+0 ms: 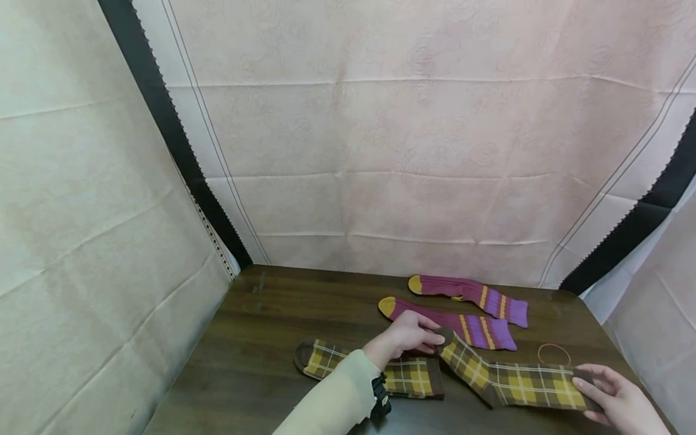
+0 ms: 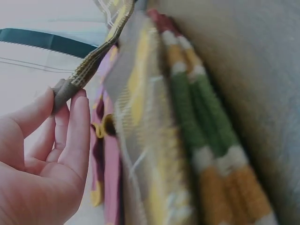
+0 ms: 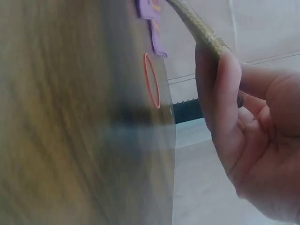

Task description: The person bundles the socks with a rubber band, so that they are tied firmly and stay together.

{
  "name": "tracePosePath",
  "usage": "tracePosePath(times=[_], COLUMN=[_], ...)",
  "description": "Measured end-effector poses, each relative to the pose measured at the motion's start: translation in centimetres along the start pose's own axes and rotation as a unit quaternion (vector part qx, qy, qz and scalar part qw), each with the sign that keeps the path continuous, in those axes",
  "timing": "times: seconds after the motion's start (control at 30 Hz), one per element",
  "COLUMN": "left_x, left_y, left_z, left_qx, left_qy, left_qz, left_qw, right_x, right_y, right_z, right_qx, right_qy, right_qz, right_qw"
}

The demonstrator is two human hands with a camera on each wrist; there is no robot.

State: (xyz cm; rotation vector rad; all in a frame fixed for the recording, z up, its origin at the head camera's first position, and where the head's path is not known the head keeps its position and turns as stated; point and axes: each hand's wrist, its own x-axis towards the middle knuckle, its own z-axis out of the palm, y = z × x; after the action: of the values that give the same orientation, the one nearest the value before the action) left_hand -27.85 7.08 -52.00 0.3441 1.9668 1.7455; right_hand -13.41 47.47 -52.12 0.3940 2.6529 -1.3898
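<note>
The left hand [image 1: 406, 333] and right hand [image 1: 621, 399] pinch opposite ends of the right checked sock [image 1: 535, 385], seemingly keeping it spread lengthwise.

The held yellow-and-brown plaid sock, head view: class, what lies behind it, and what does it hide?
Beyond the plaid sock lie two maroon-and-purple striped socks and a thin reddish loop. Whatever part of the brown wood-grain table it covers cannot be seen.
</note>
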Motion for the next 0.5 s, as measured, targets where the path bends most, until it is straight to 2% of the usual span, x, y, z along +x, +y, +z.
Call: tracePosePath(times=[0.1,0.33,0.5], left_x=[-0.2,-0.8,-1.5], left_y=[0.3,0.8,0.8], left_z=[-0.7,-2.8,-4.5], left_qx=[-0.011,-0.036,-0.05], left_qy=[-0.003,-0.012,0.004], left_qz=[0.012,0.028,0.044], left_qw=[0.9999,0.9989,0.9978], right_x=[0.1,0.4,0.3], right_y=[-0.6,-2.5,-3.5], right_z=[0.3,1.3,2.6], right_qx=[0.007,0.043,0.073], right_qy=[0.007,0.031,0.076], right_qz=[-0.009,0.013,-0.036], right_qw=[0.9999,0.9985,0.9938])
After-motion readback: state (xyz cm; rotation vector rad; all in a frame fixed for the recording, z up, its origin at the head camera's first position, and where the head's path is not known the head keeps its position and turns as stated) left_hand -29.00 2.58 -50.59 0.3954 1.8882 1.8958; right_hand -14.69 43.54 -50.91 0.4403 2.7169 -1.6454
